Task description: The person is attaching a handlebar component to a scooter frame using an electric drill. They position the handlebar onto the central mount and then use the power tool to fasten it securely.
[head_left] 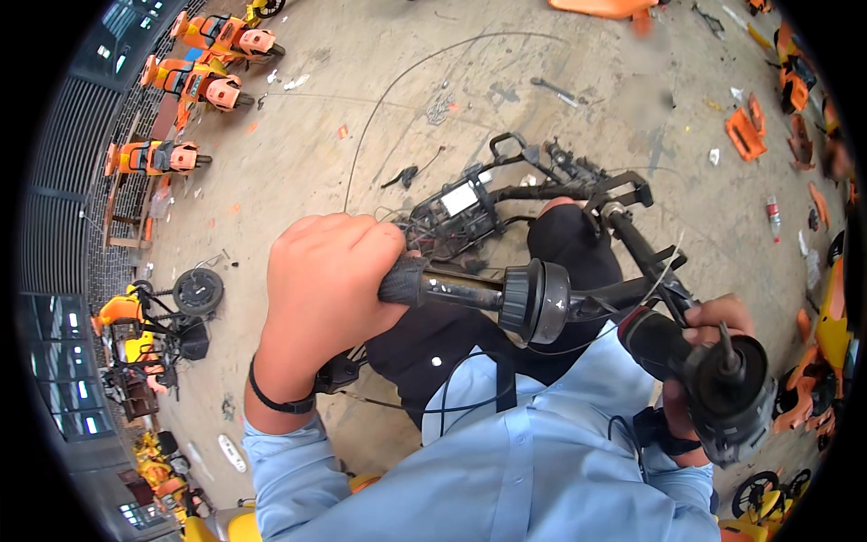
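Note:
My left hand (pixel 330 275) is closed around a black rubber handlebar grip (pixel 403 283). Beside that grip runs a bare, scuffed stretch of handlebar tube (pixel 462 292), then a wide black ribbed collar (pixel 533 303). My right hand (pixel 722 316) is wrapped around a dark cordless power drill (pixel 730 384). A metal bit (pixel 730 357) sticks out of the drill's round black nose; much of that hand is hidden behind the tool. The bar belongs to a stripped black scooter frame (pixel 623 217), which stretches across the floor before my legs. Thin cables hang around the bar.
A white-labelled box with wiring (pixel 459 200) sits on the frame. A long thin cable (pixel 379 99) curves over the concrete floor, near a wrench-like tool (pixel 554 92). Orange scooters (pixel 226 36) stand at the far left; orange panels (pixel 746 134) and a bottle (pixel 773 219) lie right.

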`<state>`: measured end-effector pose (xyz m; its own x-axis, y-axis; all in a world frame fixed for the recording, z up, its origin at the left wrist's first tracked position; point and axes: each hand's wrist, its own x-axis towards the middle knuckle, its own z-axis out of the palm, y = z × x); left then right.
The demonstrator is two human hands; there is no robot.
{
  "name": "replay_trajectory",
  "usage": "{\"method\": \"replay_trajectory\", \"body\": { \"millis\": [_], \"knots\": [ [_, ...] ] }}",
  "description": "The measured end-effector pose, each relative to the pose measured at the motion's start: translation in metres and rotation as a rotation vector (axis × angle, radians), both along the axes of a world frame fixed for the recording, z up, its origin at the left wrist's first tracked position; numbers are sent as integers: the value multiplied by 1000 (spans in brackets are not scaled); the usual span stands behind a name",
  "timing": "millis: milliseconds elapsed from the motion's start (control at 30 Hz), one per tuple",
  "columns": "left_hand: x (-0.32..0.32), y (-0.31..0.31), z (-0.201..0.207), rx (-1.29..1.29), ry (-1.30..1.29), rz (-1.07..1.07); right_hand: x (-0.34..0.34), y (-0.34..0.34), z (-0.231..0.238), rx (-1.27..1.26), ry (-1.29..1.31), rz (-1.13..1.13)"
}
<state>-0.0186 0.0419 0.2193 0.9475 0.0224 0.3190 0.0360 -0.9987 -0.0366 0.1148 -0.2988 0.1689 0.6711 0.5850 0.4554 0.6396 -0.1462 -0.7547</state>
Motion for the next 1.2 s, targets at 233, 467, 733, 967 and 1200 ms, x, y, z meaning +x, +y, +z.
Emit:
{"method": "replay_trajectory", "body": {
  "millis": [233,467,733,967,1200],
  "knots": [
    [2,-3,-6,-6,-42,32,17,-5,-8,-5,-129,98],
    [4,-1,-1,-20,-48,40,20,-5,-5,-47,-203,165],
    [4,0,-5,-27,-89,31,19,-2,-13,15,-236,135],
    [4,1,-5,-42,-105,32,16,-2,-11,10,-211,99],
    [0,1,-7,-27,-100,34,12,0,-6,-15,-206,97]
  ]
}}
